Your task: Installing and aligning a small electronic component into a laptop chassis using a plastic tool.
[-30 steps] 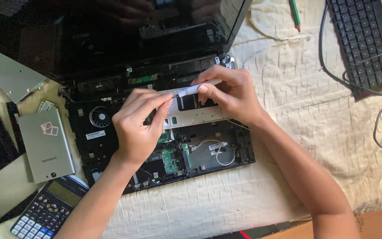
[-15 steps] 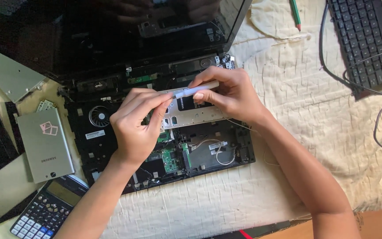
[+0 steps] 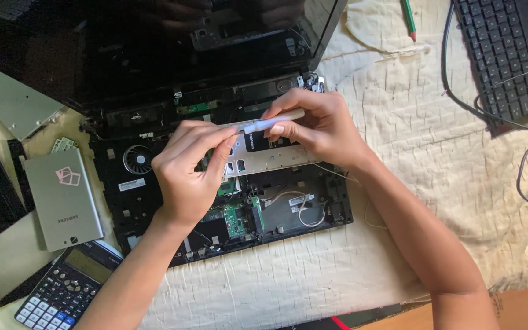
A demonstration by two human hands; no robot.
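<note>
An opened black laptop (image 3: pixel 172 244) lies on a cream cloth, its keyboard cover removed so the fan (image 3: pixel 137 159), green boards and wires show. My left hand (image 3: pixel 187 174) and my right hand (image 3: pixel 313 125) meet above its middle. Both pinch a thin white strip-like tool (image 3: pixel 270 122) held level over a silver metal bracket (image 3: pixel 270 160). My left fingertips grip the strip's left end and my right fingers hold its right part. The dark laptop screen (image 3: pixel 123 49) stands open behind.
A silver optical drive (image 3: pixel 65 198) and a calculator (image 3: pixel 68 287) lie at the left. Another silver panel (image 3: pixel 7 101) sits at far left. A black keyboard (image 3: pixel 502 55) with cables lies at the top right, a green pencil (image 3: pixel 409 18) near it.
The white strip has tilted slightly and my left fingers have slid closer to its end. Both hands stay over the laptop's middle.
</note>
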